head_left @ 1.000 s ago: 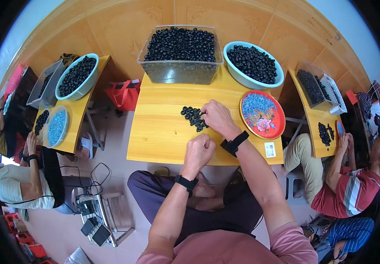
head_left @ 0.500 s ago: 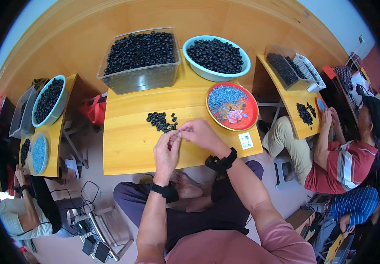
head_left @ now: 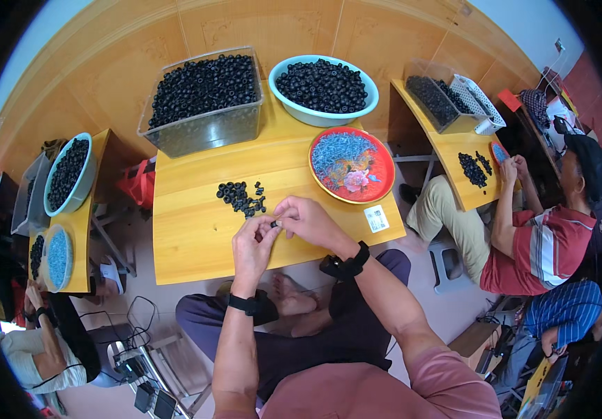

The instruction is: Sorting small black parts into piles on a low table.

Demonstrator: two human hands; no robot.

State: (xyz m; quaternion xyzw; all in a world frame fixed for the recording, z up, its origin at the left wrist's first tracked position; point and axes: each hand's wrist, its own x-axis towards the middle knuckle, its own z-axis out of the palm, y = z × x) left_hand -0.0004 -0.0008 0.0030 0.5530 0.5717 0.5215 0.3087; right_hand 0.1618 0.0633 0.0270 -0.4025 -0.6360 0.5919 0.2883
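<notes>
Near the front edge of my table, both of my hands meet at the fingertips. My left hand [head_left: 251,246] pinches a small black ring-like piece [head_left: 273,224] between thumb and fingers. The fingertips of my right hand [head_left: 308,222] are pressed together right beside that piece; whatever they hold is too small to make out. Just beyond my hands lies a small pile of black rings [head_left: 234,193], with a few narrower black pieces at its right. A red plate [head_left: 387,167] with a flower pattern, to the right, holds many small blue-grey pieces [head_left: 336,152].
At the back of the yellow table [head_left: 189,230] stand a clear bin [head_left: 210,129] and a light blue basin [head_left: 318,117], both full of black rings. A white label [head_left: 376,218] sticks near the right corner. Other people work at side tables [head_left: 447,143] left and right.
The view has shifted slightly, so the table sits further left in the picture. My fingertips have parted a little, and the black piece between them now shows.
</notes>
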